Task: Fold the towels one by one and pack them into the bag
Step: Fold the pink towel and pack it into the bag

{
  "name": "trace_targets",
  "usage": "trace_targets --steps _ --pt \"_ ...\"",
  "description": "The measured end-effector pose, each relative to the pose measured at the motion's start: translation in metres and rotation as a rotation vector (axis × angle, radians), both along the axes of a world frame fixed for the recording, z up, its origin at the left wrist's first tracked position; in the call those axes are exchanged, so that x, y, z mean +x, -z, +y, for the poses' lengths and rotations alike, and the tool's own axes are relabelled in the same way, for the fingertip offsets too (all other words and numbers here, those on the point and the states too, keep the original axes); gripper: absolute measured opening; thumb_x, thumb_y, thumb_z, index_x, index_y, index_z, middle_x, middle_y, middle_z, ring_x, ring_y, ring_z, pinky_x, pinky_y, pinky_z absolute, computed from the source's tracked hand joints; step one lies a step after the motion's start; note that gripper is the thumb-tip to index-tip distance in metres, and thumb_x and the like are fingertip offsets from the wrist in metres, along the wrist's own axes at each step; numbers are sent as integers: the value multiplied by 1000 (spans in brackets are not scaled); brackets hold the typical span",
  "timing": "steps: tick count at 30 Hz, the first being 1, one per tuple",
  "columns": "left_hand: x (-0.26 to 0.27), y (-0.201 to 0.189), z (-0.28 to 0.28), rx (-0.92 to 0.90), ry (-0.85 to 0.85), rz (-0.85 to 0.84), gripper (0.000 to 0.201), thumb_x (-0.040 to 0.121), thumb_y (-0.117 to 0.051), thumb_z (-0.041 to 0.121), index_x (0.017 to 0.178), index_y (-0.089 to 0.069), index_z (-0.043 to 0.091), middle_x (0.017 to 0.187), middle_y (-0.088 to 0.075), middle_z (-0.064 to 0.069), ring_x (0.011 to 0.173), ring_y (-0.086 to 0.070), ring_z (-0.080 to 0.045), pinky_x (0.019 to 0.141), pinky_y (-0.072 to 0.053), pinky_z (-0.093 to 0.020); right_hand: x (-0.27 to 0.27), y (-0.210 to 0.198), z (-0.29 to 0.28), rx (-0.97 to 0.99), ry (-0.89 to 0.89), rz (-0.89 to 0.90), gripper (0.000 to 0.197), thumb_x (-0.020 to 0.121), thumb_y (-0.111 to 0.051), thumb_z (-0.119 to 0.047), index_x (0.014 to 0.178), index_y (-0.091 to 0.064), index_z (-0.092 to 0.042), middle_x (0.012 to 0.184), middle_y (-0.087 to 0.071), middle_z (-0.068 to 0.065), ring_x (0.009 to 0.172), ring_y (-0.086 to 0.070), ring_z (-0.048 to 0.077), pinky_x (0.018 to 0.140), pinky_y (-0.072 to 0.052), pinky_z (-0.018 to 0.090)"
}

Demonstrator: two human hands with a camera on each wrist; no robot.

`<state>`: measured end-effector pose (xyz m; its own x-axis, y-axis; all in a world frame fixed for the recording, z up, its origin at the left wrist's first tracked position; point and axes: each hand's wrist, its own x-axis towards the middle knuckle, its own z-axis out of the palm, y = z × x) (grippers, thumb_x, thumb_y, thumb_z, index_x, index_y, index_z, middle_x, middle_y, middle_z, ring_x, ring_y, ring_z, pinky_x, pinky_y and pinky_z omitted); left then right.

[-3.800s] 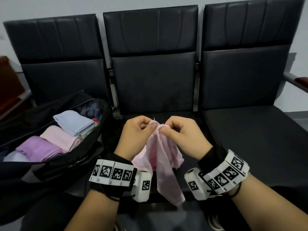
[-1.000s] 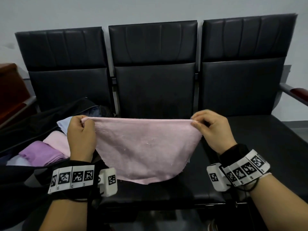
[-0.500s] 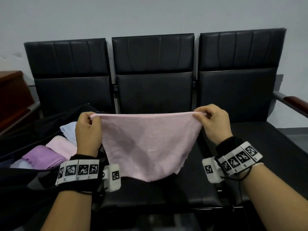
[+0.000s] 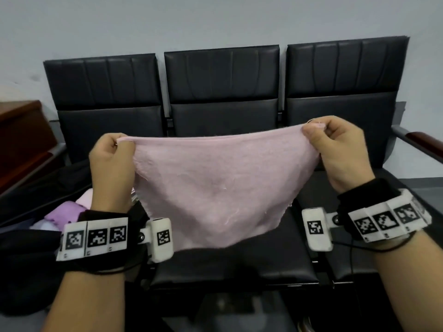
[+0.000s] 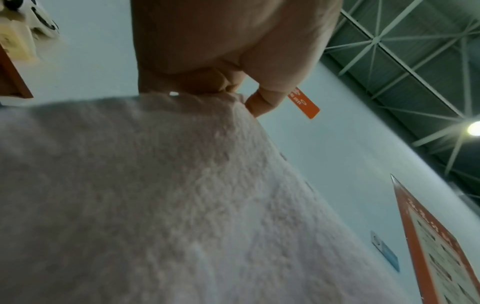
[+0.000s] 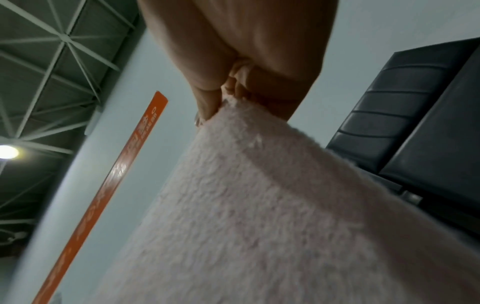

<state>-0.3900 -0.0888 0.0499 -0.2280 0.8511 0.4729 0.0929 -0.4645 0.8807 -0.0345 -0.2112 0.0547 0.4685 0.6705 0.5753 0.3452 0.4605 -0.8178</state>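
A pink towel (image 4: 213, 188) hangs spread out in the air in front of the middle seat. My left hand (image 4: 119, 143) pinches its upper left corner and my right hand (image 4: 314, 130) pinches its upper right corner, a little higher. The top edge is taut between them and the lower edge sags to a rounded point. In the left wrist view the towel (image 5: 155, 195) fills the lower frame under my left hand (image 5: 233, 92). The right wrist view shows the towel (image 6: 259, 205) under my right hand (image 6: 228, 96). The black bag (image 4: 31, 200) lies open at the lower left, with a folded purple towel (image 4: 64, 213) inside.
A row of three black padded seats (image 4: 223, 116) stands against a pale wall. A brown wooden armrest (image 4: 424, 142) juts out at the right, and brown wooden furniture (image 4: 21, 137) stands at the left. The bag takes up the left seat.
Both hands have pulled apart from a bunched grip and spread the towel wide. Over the last second they have lifted it higher, the right corner rising above the left.
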Motion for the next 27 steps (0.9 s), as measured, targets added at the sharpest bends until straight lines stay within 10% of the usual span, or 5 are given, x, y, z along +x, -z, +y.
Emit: trace_targets --steps 9,15,20,24,27 --pt "27 84 58 -402 38 154 9 86 -55 15 82 -63 15 77 -57 -2 77 -50 -20 68 -40 -35 14 75 58 -347 93 61 14 93 -65 -13 81 -70 -10 82 -70 -3 73 -61 3 70 -50 18" --pt "35 30 91 -165 89 108 9 82 -58 30 80 -65 32 77 -61 4 73 -54 -17 64 -45 -39 28 28 98 -143 159 48 11 94 -61 -12 86 -68 -14 73 -63 -9 65 -54 -4 62 -45 13" --pt "26 9 90 -26 136 100 10 87 -58 26 88 -64 34 91 -65 8 89 -61 -11 86 -53 -41 32 1 87 54 71 57 16 94 -62 -21 82 -67 -30 73 -65 -19 72 -56 -5 68 -46 12" --pt "24 48 70 -31 184 66 20 91 -55 11 85 -62 29 77 -61 13 74 -55 -6 70 -47 -23 29 47 65 -27 22 24 18 97 -58 -25 83 -66 -34 76 -61 -19 77 -53 -3 70 -43 12" --pt "16 97 56 -183 222 79 20 89 -55 9 79 -60 25 71 -55 1 70 -49 -13 62 -40 -28 23 106 48 -151 12 47 23 98 -54 -20 82 -65 -32 75 -61 -17 75 -52 -2 69 -43 13"
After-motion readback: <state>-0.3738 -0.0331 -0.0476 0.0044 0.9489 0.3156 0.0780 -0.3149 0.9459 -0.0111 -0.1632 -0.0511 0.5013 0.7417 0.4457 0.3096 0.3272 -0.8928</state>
